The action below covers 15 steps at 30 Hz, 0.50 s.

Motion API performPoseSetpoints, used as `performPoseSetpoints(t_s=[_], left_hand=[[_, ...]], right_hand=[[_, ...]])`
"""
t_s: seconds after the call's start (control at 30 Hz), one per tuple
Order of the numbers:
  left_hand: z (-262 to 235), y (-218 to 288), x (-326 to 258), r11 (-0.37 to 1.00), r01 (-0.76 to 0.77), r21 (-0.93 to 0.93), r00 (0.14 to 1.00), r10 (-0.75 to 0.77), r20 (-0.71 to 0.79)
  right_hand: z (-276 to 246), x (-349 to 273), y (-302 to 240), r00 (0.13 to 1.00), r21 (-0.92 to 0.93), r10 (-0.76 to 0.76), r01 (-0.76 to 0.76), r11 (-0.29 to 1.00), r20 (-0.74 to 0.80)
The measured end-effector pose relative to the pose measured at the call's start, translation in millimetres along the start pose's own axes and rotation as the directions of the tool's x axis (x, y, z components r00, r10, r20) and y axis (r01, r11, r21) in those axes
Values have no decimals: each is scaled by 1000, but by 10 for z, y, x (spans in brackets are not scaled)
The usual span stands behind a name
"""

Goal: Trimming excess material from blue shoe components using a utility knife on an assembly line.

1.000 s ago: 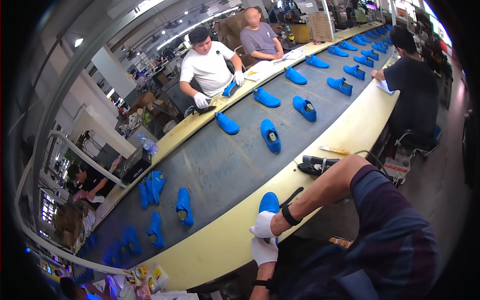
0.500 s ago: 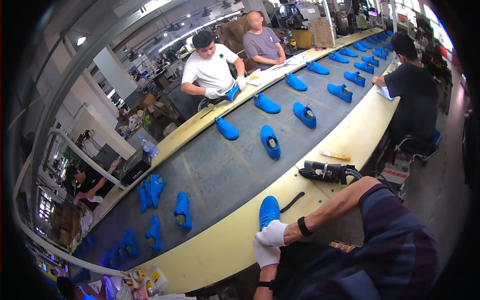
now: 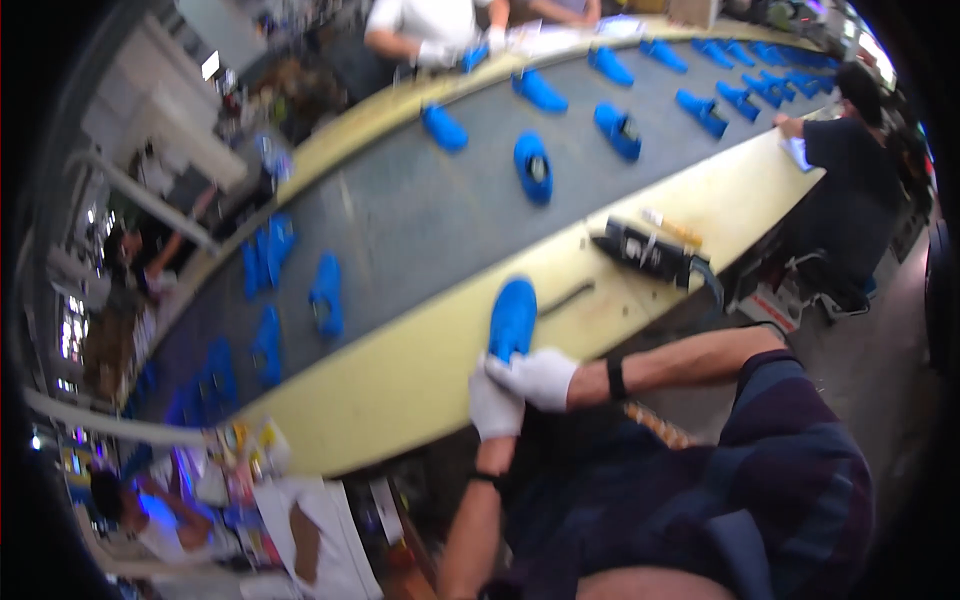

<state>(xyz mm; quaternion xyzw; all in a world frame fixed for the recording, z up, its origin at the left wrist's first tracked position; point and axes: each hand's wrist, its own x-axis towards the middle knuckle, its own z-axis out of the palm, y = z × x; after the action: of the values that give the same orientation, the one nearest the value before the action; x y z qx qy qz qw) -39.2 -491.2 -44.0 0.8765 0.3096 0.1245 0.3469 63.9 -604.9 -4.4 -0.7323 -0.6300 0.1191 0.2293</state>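
Observation:
A blue slip-on style shoe (image 3: 514,315) points its toe away from me over the near edge of the pale yellow work table. My left hand (image 3: 495,402), in a white glove, is closed round its heel end from the left. My right hand (image 3: 545,380), also gloved in white, is closed at the rear of the shoe from the right, its fingers against the left hand. Both hands cover the heel and opening, and the fine detail is blurred. Just right of the toe lies a thin dark strip (image 3: 568,297).
A black hand-tool-like device (image 3: 645,252) with hoses and a yellow-handled tool (image 3: 672,228) lie at right. Beyond runs a grey conveyor belt (image 3: 400,215) carrying several blue shoes (image 3: 533,168). One co-worker (image 3: 850,190) sits at right; others are across the belt and lower left.
The view has tipped downward, so the belt and co-workers sit higher in the picture. Both my hands stay on the blue shoe at the table edge.

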Motion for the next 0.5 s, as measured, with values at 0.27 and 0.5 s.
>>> performPoseSetpoints(t_s=[0.27, 0.5], left_hand=[[38, -309, -94, 992, 85, 92, 995, -81, -51], [-8, -274, -262, 989, 149, -6, 988, -149, 48]], right_hand=[[-602, -427, 916, 954, -159, -104, 61, 985, -280], [-1085, -519, 2561, 669, -117, 537, -675, 729, -514]])
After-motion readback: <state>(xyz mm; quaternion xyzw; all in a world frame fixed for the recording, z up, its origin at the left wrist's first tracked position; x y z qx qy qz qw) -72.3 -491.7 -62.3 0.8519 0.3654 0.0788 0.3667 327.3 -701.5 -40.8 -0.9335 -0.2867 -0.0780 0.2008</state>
